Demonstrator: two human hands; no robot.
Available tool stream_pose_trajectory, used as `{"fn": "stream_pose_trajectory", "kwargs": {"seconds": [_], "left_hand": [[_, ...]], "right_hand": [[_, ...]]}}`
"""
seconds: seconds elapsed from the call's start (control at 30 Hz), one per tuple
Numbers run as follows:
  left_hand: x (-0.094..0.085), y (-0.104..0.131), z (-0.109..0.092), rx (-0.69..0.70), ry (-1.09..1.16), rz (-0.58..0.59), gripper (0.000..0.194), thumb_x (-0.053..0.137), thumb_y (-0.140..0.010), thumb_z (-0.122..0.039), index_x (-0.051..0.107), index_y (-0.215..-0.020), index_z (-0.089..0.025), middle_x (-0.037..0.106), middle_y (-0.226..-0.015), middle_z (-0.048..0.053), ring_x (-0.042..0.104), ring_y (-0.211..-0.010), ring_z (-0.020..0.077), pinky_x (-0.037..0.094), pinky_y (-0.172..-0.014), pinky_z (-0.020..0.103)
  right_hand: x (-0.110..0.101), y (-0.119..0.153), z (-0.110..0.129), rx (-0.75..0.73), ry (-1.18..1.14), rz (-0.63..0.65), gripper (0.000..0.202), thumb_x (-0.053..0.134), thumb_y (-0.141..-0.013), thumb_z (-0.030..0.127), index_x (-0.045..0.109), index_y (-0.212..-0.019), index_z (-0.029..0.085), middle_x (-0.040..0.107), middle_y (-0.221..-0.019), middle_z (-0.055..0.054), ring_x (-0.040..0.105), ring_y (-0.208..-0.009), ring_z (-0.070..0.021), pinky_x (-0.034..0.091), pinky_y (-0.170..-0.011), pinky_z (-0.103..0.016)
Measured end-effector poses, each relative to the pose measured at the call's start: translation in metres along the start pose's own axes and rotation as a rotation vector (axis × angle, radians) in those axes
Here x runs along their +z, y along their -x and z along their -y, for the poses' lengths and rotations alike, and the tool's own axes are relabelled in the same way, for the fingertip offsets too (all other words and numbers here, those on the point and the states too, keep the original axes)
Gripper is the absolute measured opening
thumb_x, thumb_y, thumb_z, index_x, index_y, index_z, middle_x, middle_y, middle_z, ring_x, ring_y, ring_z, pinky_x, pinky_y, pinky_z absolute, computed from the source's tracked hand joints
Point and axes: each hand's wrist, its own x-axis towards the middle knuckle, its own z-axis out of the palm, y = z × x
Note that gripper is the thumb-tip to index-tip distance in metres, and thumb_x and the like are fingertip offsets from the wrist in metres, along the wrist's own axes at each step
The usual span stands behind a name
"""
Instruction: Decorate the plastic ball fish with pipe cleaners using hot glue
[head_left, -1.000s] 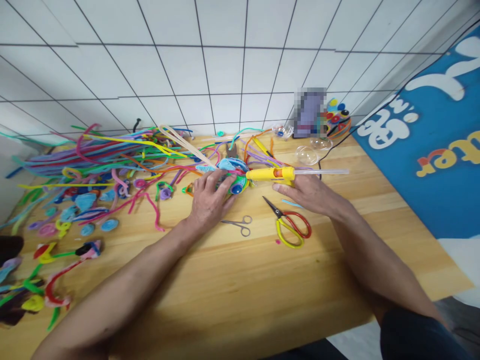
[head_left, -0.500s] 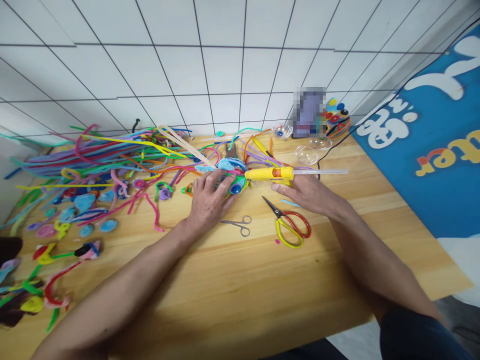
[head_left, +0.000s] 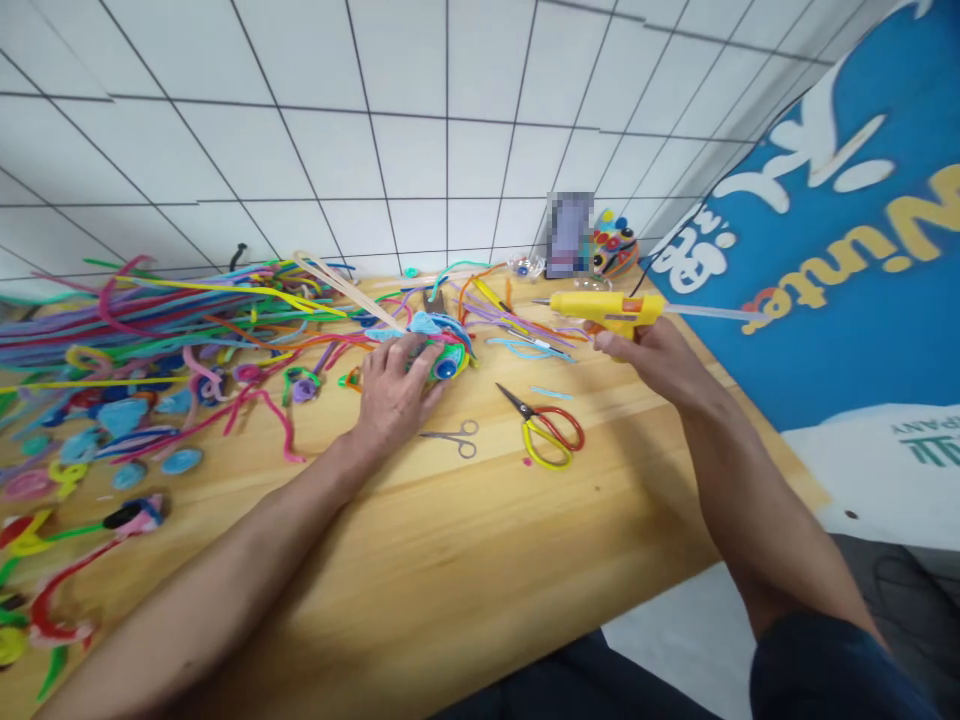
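Note:
My left hand is closed around a colourful pipe-cleaner figure, green and blue with a round blue eye-like disc, resting on the wooden table. Its left side is hidden under my fingers. In my right hand is a yellow hot glue gun, held above the table with its nozzle pointing left and a clear glue stick jutting from its back. Scissors with red and yellow handles lie open between my hands. Small metal scissors lie just below the figure.
A heap of pipe cleaners spreads across the left, with coiled pieces in front. Pliers lie behind the figure. At the back right stand a blurred phone-like object and a multicoloured ball-like piece, near a tiled wall.
My right hand has drawn the glue gun away from the figure, to the right and up. My left hand still holds the figure. The camera view has turned somewhat to the right.

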Motion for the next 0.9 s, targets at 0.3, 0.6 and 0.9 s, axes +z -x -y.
{"fn": "stream_pose_trajectory", "kwargs": {"seconds": [0.3, 0.6, 0.9], "left_hand": [[-0.001, -0.002, -0.001, 0.024, -0.007, -0.041, 0.045, 0.069, -0.097, -0.036, 0.066, -0.141, -0.026, 0.064, -0.140, 0.017, 0.056, -0.127, 0.0360, 0.043, -0.105, 0.052], [-0.001, -0.002, -0.001, 0.021, -0.040, -0.001, 0.045, 0.066, -0.098, -0.036, 0.065, -0.142, -0.022, 0.063, -0.143, 0.018, 0.054, -0.130, 0.0359, 0.043, -0.109, 0.053], [-0.003, -0.002, -0.004, 0.045, -0.089, -0.020, 0.045, 0.066, -0.100, -0.036, 0.065, -0.143, -0.021, 0.063, -0.142, 0.019, 0.055, -0.128, 0.0360, 0.045, -0.107, 0.051]], "right_hand": [[-0.019, 0.043, -0.102, 0.360, 0.274, -0.304, 0.047, 0.065, -0.085, 0.056, 0.072, -0.110, 0.017, 0.078, -0.108, -0.017, 0.072, -0.102, -0.0359, 0.056, -0.089, -0.050], [-0.014, 0.042, -0.125, 0.475, 0.378, -0.324, 0.041, 0.067, -0.086, 0.046, 0.073, -0.109, 0.013, 0.078, -0.109, -0.021, 0.074, -0.100, -0.0357, 0.057, -0.084, -0.044], [0.019, 0.084, -0.063, 0.143, 0.481, -0.167, 0.028, 0.070, -0.090, 0.044, 0.074, -0.106, 0.022, 0.077, -0.109, -0.014, 0.074, -0.100, -0.0316, 0.058, -0.091, -0.047]]}}
